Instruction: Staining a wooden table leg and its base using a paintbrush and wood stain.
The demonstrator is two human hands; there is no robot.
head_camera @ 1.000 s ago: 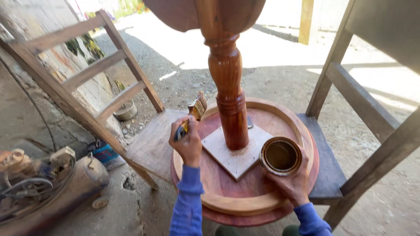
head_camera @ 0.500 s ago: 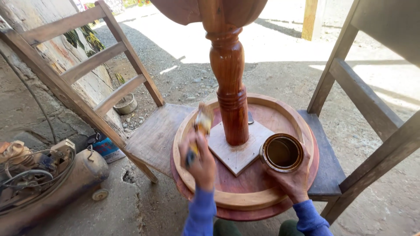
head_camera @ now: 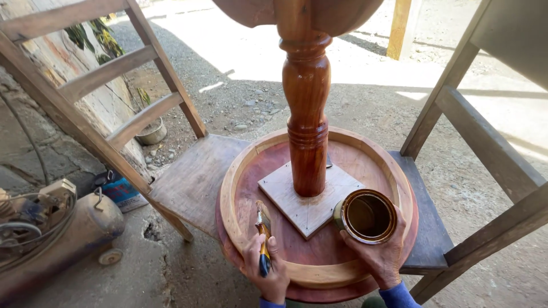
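Observation:
My left hand (head_camera: 267, 268) grips a small paintbrush (head_camera: 263, 225) with a yellow and blue handle, its bristles resting on the inner floor of a round wooden table top (head_camera: 245, 182) lying upside down. My right hand (head_camera: 379, 256) holds an open round can (head_camera: 366, 217) of brown varnish on that same surface, near the raised rim. A glossy reddish turned pedestal leg (head_camera: 306, 114) rises from a square unfinished mounting plate (head_camera: 308, 202) at the centre, between and beyond both hands.
The round top rests across two wooden chairs, one at left (head_camera: 188, 177) and one at right (head_camera: 456, 114). An air compressor (head_camera: 51, 228) stands on the ground at lower left, with a blue container (head_camera: 123, 194) and a small bowl (head_camera: 151, 134) nearby. Gravel lies beyond.
My left hand came down from beside the leg toward the near left rim, lowering the brush onto the red inner surface. My right hand stayed on the can.

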